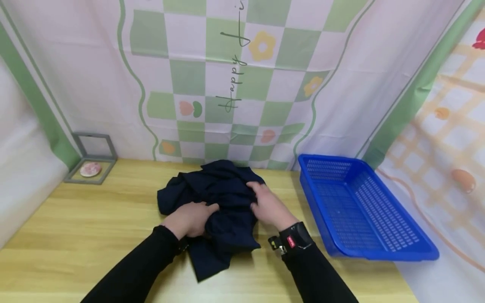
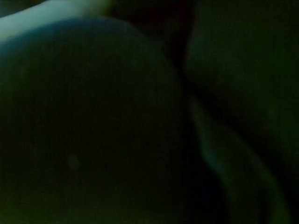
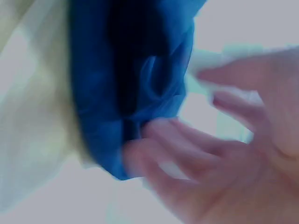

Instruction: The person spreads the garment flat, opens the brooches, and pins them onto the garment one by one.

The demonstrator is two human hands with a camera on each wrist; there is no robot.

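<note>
A crumpled dark navy cloth (image 1: 227,189) lies bunched on the wooden table, one flap hanging toward the front edge. My left hand (image 1: 193,216) grips its near left side, the thumb lying over a fold and the other fingers mostly hidden. Dark, blurred fabric (image 2: 93,121) fills nearly the whole left wrist view. At the right edge of the cloth is my right hand (image 1: 270,206), fingers spread. In the right wrist view the fingertips of the right hand (image 3: 224,158) touch the cloth (image 3: 103,102), which looks blue there, while the thumb stands apart.
A blue perforated plastic basket (image 1: 329,223) stands on the right of the table (image 1: 106,227). At the back left, a grey square frame (image 1: 91,182) stands folded open with a small pink-and-white round object (image 1: 90,169) in it. Patterned curtains (image 1: 227,84) surround the table behind and at the sides.
</note>
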